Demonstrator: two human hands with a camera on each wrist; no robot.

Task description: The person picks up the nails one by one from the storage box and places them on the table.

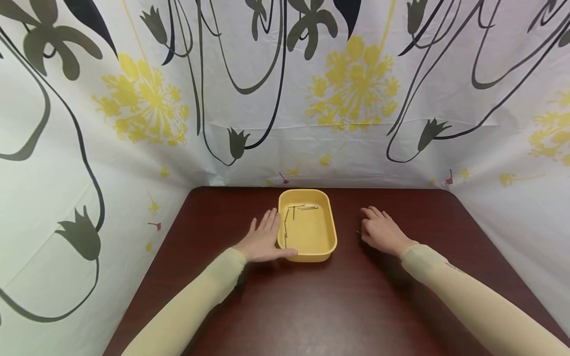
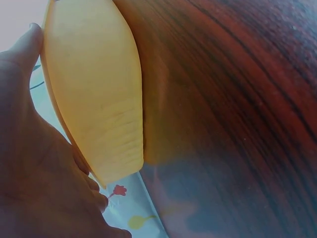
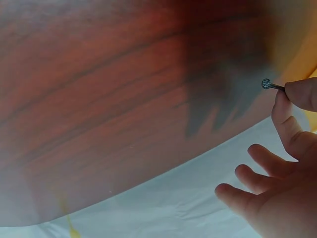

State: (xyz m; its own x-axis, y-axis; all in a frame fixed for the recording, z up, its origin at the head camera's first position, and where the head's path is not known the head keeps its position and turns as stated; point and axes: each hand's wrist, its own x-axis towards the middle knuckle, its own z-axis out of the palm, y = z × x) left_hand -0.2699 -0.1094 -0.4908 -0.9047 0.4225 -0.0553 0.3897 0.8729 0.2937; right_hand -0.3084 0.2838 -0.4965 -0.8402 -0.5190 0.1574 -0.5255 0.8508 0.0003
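A yellow plastic tray (image 1: 311, 232) stands on the table, with several thin dark nails (image 1: 294, 212) lying loose on its floor, mostly toward the far end and left side. My left hand (image 1: 263, 242) lies along the tray's left rim, its fingers straight and its thumb over the near left corner. In the left wrist view the tray's outer wall (image 2: 99, 94) shows beside that hand. To the right of the tray, my right hand (image 1: 382, 232) pinches a single nail (image 3: 267, 84) between thumb and index finger. Its textured round head sticks out, while the other fingers stay spread apart.
The dark red-brown wood table (image 1: 294, 306) is glossy and reflects the right hand. A white cloth (image 1: 285, 113) with yellow flowers and grey stems hangs behind the table and along both sides.
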